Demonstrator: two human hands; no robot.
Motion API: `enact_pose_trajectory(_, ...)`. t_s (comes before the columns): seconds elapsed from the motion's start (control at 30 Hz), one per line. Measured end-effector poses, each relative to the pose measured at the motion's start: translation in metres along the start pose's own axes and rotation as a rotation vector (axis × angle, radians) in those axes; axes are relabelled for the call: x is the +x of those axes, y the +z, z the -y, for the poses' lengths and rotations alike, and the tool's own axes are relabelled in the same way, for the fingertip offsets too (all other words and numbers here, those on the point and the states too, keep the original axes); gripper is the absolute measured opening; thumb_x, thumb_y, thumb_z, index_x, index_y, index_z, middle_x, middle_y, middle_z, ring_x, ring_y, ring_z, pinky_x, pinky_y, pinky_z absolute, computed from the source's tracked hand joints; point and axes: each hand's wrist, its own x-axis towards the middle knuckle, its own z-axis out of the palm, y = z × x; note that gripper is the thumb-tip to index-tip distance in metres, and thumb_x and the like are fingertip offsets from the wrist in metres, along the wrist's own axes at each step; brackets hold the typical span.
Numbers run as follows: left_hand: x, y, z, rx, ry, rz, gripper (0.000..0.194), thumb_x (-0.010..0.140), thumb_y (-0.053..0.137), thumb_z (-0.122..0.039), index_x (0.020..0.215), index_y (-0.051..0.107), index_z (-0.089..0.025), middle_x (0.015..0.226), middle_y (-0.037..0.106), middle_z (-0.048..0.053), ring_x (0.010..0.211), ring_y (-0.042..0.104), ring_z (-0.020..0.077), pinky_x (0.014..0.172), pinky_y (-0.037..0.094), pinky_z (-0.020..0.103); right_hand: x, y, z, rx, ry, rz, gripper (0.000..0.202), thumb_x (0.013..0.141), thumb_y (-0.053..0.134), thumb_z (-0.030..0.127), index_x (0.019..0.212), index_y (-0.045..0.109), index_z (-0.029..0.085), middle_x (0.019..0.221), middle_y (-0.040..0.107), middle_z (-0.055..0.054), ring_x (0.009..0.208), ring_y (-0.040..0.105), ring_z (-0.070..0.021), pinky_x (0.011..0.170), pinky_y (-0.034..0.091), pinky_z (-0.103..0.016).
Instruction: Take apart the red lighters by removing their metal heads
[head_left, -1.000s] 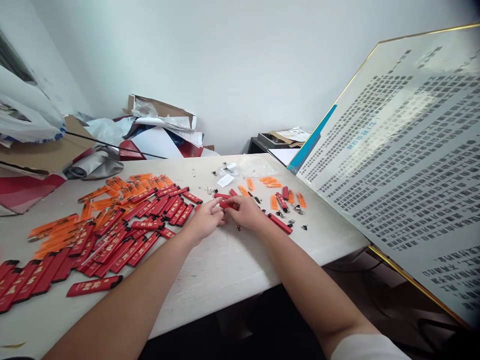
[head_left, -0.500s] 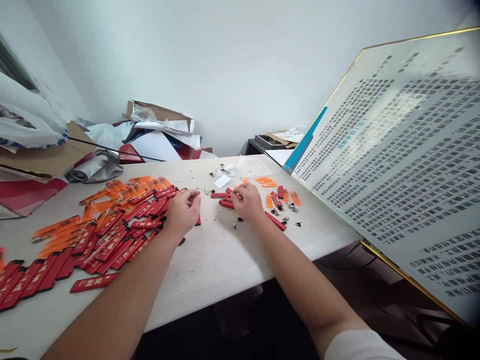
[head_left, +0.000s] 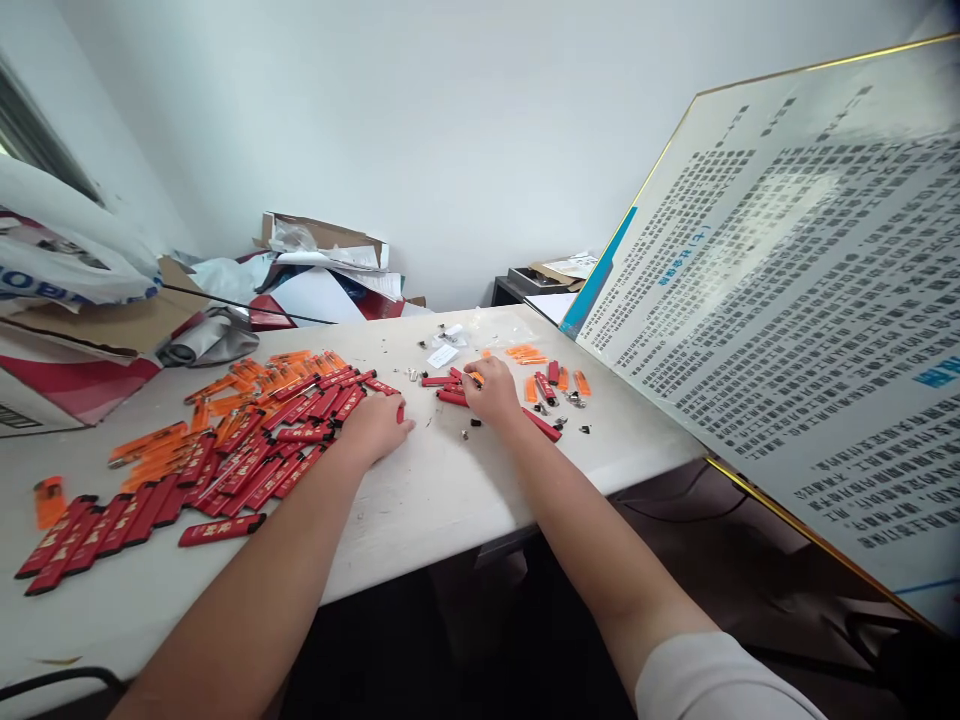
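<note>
My left hand (head_left: 376,428) is low over the table at the right edge of a pile of red lighters (head_left: 259,470). Its fingers curl down around a red lighter (head_left: 400,411), of which only a small part shows. Across a small gap, my right hand (head_left: 495,392) has its fingers bent together over a small group of red lighters (head_left: 450,395). A bit of orange shows under its fingertips; whether they grip it is hidden. Orange lighters (head_left: 277,375) lie behind and among the red pile.
Loose metal and black lighter parts (head_left: 574,398) lie scattered at right, near more orange lighters (head_left: 527,354). A white paper slip (head_left: 442,356) lies at the back. A large printed board (head_left: 787,300) leans along the right side. Boxes and papers (head_left: 330,250) crowd the back left.
My left hand has lowered and turned over, its fingers now curled down at the red lighter. My right hand stays over the small group. The view has shifted slightly.
</note>
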Motion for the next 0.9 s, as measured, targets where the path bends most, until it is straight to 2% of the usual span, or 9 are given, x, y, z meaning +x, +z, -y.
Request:
enact_pose_trajectory(0.1,-0.001,0.004,-0.005,-0.011,0.024,0.02,0.034,0.075,0.064,-0.03,0.108,0.069,-0.023,0.118,0.065,0.014,0.109,0.06,0.0328,0.088,0.047,0.04,0.001,0.001,-0.003,0.001,0.002,0.023,0.011,0.082,0.058,0.019,0.086,0.069,0.017,0.092,0.063,-0.011,0.094,0.056,-0.025,0.085,0.047,-0.04)
enact_pose_trajectory(0.23,-0.001,0.004,-0.004,-0.078,0.021,0.028,0.035,0.072,0.065,-0.021,0.106,0.071,-0.024,0.121,0.066,0.011,0.111,0.06,0.0305,0.09,0.045,0.036,0.002,-0.001,-0.006,0.001,0.013,0.033,0.015,0.083,0.056,0.019,0.088,0.07,0.015,0.091,0.063,-0.012,0.094,0.057,-0.0247,0.088,0.046,-0.039)
enact_pose_trajectory(0.4,0.002,0.0,0.006,-0.245,-0.063,0.019,0.042,0.065,0.068,-0.013,0.106,0.071,-0.019,0.098,0.072,0.009,0.086,0.066,0.0245,0.072,0.048,0.03,0.004,-0.005,-0.008,0.005,0.039,0.038,0.017,0.082,0.055,0.017,0.088,0.071,0.015,0.091,0.064,-0.011,0.092,0.057,-0.0239,0.087,0.047,-0.039)
enact_pose_trajectory(0.5,0.004,-0.002,0.009,-0.391,-0.086,0.024,0.046,0.06,0.07,-0.012,0.106,0.07,-0.017,0.084,0.072,0.005,0.071,0.064,0.0193,0.062,0.047,0.027,0.005,-0.006,-0.007,0.011,0.058,0.042,0.016,0.082,0.056,0.017,0.088,0.071,0.015,0.09,0.064,-0.011,0.091,0.057,-0.0237,0.087,0.047,-0.038)
enact_pose_trajectory(0.67,0.001,-0.006,0.006,-0.632,-0.095,0.084,0.03,0.061,0.073,-0.023,0.09,0.073,-0.015,0.061,0.063,0.0,0.052,0.055,0.0142,0.051,0.043,0.026,0.005,-0.008,-0.007,0.043,0.092,0.063,0.016,0.082,0.055,0.017,0.087,0.071,0.015,0.09,0.063,-0.011,0.091,0.057,-0.0243,0.086,0.046,-0.039)
enact_pose_trajectory(0.8,-0.001,-0.007,0.004,-0.774,-0.082,0.134,0.033,0.058,0.078,-0.032,0.085,0.072,-0.015,0.058,0.061,0.0,0.047,0.051,0.0111,0.047,0.04,0.024,0.006,-0.01,-0.007,0.112,0.116,0.094,0.017,0.081,0.056,0.017,0.089,0.071,0.014,0.093,0.064,-0.013,0.095,0.057,-0.0258,0.087,0.046,-0.041)
enact_pose_trajectory(0.9,-0.002,-0.007,0.003,-0.843,-0.044,0.176,0.035,0.057,0.08,-0.035,0.085,0.072,-0.015,0.059,0.062,0.0,0.048,0.05,0.0104,0.048,0.039,0.024,0.001,-0.012,0.002,0.231,0.056,0.201,0.018,0.082,0.06,0.022,0.093,0.071,0.014,0.095,0.066,-0.011,0.094,0.059,-0.0235,0.087,0.047,-0.039)
